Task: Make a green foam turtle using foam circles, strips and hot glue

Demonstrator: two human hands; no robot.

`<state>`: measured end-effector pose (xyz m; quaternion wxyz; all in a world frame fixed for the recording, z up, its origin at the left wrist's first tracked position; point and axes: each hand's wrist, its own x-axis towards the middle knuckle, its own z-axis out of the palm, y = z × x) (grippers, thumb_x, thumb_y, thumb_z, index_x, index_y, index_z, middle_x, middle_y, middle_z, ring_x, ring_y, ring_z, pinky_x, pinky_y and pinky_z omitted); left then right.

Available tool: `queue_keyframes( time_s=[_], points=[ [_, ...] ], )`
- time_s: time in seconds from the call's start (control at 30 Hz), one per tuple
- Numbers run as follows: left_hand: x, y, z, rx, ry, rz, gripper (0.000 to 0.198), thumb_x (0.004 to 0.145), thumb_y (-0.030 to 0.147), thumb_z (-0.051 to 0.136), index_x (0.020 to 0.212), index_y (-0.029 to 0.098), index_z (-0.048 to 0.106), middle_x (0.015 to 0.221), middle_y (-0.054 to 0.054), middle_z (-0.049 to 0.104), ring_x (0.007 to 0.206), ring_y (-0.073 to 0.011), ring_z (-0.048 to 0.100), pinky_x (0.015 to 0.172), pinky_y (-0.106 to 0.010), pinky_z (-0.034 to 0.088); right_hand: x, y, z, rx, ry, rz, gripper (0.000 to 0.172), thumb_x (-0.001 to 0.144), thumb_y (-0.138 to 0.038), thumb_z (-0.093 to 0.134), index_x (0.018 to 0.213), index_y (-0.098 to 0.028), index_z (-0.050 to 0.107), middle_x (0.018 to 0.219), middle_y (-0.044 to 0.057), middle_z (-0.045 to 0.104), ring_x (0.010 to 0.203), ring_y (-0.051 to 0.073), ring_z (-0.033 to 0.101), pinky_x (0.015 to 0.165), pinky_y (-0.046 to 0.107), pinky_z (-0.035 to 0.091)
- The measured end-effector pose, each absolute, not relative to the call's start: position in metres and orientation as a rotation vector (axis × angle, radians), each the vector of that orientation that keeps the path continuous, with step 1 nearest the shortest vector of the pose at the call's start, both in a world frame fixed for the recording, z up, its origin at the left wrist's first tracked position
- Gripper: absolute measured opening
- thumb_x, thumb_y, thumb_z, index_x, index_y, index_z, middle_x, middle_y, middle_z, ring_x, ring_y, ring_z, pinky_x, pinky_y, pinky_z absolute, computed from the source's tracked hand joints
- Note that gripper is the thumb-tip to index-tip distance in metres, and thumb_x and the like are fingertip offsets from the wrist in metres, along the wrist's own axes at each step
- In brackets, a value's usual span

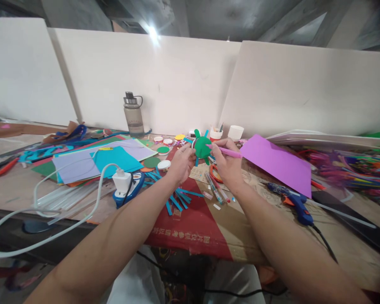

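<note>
Both hands are raised over the middle of the table. My left hand (183, 162) pinches the edge of a round green paper craft (202, 148), which has green tabs and blue strips sticking out around it. In my right hand (227, 168) is a pink pen (229, 152), its tip end at the craft's green face. Whether the tip touches the face I cannot tell. Below the hands lie several pens (218, 188), orange-handled scissors (215, 173) partly hidden behind my right hand, and loose blue paper strips (179, 198).
On the left are coloured paper sheets (117, 161) and a blue power strip (131, 188) with a white plug and looping cable. A water bottle (134, 116) stands at the back. To the right lie a purple sheet (277, 162), a blue glue gun (299, 207) and pipe cleaners (361, 171).
</note>
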<state>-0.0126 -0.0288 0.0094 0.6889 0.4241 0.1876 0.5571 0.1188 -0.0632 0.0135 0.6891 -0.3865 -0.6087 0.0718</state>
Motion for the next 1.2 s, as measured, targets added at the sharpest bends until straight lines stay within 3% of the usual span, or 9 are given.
queue_keyframes(
  time_s=[0.5,0.83,1.2],
  points=[
    [-0.0119,-0.0319,0.0089,1.068,0.383,1.258,0.015,0.070,0.018,0.064,0.072,0.018,0.050,0.060,0.007,0.047,0.051,-0.0053,0.044,0.065,-0.022,0.052,0.1196,-0.0639,0.0117,-0.899,-1.425,0.088,0.014,0.089,-0.035,0.060,0.082,-0.022,0.061,0.077,0.001,0.065,0.072,0.017,0.063,0.071,0.035,0.050],
    [-0.0121,-0.0339,0.0093,1.082,0.397,1.252,0.018,0.067,0.021,0.066,0.072,0.018,0.048,0.067,0.004,0.055,0.066,-0.0104,0.058,0.068,-0.024,0.052,0.1170,-0.0683,0.0152,-0.948,-1.520,0.027,0.011,0.087,-0.027,0.059,0.076,-0.023,0.059,0.073,0.000,0.064,0.069,0.016,0.061,0.068,0.032,0.047],
    [-0.0122,-0.0307,0.0079,1.055,0.373,1.258,0.014,0.070,0.017,0.062,0.073,0.018,0.049,0.060,0.007,0.046,0.055,-0.0075,0.047,0.073,-0.028,0.053,0.1197,-0.0710,0.0208,-0.902,-1.397,0.196,0.014,0.085,-0.029,0.061,0.073,-0.021,0.059,0.069,-0.001,0.061,0.067,0.016,0.059,0.065,0.032,0.048]
  ],
)
